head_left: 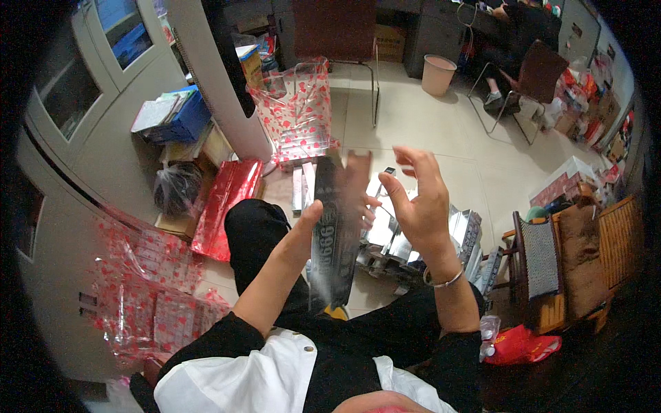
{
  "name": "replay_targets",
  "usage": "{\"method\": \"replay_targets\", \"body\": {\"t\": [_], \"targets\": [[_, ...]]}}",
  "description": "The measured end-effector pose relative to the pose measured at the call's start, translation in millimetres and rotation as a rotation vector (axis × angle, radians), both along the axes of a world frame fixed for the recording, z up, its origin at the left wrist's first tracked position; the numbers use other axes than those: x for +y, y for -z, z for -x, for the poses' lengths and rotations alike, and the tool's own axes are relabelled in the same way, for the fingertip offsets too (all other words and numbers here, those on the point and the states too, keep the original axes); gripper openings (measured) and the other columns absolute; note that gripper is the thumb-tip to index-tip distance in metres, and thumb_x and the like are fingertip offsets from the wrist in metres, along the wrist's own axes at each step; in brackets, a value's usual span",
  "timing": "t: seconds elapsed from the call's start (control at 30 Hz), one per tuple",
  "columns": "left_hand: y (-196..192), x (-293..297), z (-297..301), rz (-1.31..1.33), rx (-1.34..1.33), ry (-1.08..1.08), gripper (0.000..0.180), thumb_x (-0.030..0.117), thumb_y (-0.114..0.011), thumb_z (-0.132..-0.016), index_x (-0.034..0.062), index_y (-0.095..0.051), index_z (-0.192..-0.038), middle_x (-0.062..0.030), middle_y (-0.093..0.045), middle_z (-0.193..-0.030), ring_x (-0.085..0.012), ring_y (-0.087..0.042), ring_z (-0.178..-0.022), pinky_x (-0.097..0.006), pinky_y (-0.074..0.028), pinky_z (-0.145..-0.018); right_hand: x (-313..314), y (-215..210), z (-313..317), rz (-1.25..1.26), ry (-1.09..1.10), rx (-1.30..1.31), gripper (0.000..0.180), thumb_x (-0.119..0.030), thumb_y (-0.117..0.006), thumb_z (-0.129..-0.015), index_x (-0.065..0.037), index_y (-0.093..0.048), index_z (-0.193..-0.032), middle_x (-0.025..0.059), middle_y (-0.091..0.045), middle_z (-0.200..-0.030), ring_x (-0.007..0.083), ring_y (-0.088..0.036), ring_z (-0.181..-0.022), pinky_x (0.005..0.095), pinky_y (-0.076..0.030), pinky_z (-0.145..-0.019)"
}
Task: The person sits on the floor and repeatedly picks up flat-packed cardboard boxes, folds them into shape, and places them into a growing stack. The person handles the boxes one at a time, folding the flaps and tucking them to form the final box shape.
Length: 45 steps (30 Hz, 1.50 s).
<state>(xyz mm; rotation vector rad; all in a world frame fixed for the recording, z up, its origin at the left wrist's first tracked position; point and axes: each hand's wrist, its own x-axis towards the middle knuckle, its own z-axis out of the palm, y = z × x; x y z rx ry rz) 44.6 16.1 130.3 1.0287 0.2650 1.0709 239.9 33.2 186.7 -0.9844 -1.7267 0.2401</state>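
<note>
My left hand (304, 228) grips a long, narrow dark grey box (332, 258) with pale print, standing upright over my lap. Its thumb lies along the box's left side, and fingertips show on the right side; the upper part is smeared by motion. My right hand (420, 206) is raised just right of the box, fingers apart and curved, holding nothing. A silver bracelet circles that wrist. Below the right hand, a pile of silvery, shiny long boxes (392, 251) lies on the floor. Something yellow (337, 312) shows at the box's lower end.
Clear plastic with red hearts (296, 96) covers silvery boxes ahead; more lies at left (165, 303). A red shiny package (224, 213) and a blue file bin (180, 117) stand left. Wooden chair (575, 255) at right. Farther off are a bin (438, 74) and a seated person (527, 34).
</note>
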Motion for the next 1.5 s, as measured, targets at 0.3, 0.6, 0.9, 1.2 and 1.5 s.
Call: {"method": "replay_targets", "body": {"t": [0.3, 0.6, 0.9, 1.2, 1.5], "targets": [[-16, -28, 1, 0.050, 0.053, -0.020, 0.092, 0.067, -0.059, -0.086, -0.0048, -0.042, -0.141, -0.0223, -0.059, -0.125, -0.0292, -0.062, -0.110, -0.040, -0.049, -0.099, -5, -6, 5, -0.288, -0.103, -0.059, 0.025, 0.003, -0.076, -0.076, -0.002, -0.070, -0.100, 0.0143, -0.065, -0.116, 0.0271, -0.067, -0.097, 0.0351, -0.056, -0.079], [-19, -31, 5, 0.004, 0.098, -0.030, 0.092, 0.068, -0.061, -0.082, -0.0069, -0.048, -0.134, -0.0197, -0.061, -0.120, -0.0267, -0.063, -0.106, -0.037, -0.049, -0.095, -9, -14, 1, -0.135, -0.311, -0.029, 0.020, -0.002, -0.079, -0.074, -0.002, -0.069, -0.091, 0.0136, -0.065, -0.117, 0.0268, -0.066, -0.102, 0.0356, -0.054, -0.085], [-16, -26, 5, 0.102, 0.259, 0.067, 0.100, 0.066, -0.071, -0.074, -0.0069, -0.044, -0.136, -0.0220, -0.060, -0.122, -0.0275, -0.063, -0.108, -0.037, -0.051, -0.094, 6, -14, -19, 0.195, -0.674, -0.017, 0.013, -0.011, -0.071, -0.086, 0.002, -0.068, -0.088, 0.0140, -0.064, -0.112, 0.0265, -0.063, -0.105, 0.0354, -0.049, -0.092], [-13, -19, 9, 0.024, 0.209, 0.123, 0.093, 0.052, -0.078, -0.076, -0.0103, -0.044, -0.137, -0.0196, -0.058, -0.129, -0.0271, -0.062, -0.113, -0.039, -0.049, -0.099, 16, -5, -22, 0.466, -0.857, 0.302, 0.029, -0.018, -0.070, -0.092, 0.004, -0.063, -0.109, 0.0142, -0.062, -0.116, 0.0207, -0.059, -0.112, 0.0332, -0.049, -0.096], [-37, 13, -1, 0.059, 0.366, -0.263, 0.040, 0.016, -0.078, -0.084, -0.0025, -0.061, -0.115, -0.0099, -0.070, -0.103, -0.0134, -0.069, -0.085, -0.027, -0.056, -0.076, 3, 6, 7, 0.595, -0.567, 0.367, 0.040, -0.034, -0.059, -0.100, 0.002, -0.071, -0.089, -0.0018, -0.064, -0.075, 0.0076, -0.057, -0.075, 0.0285, -0.048, -0.066]]}}
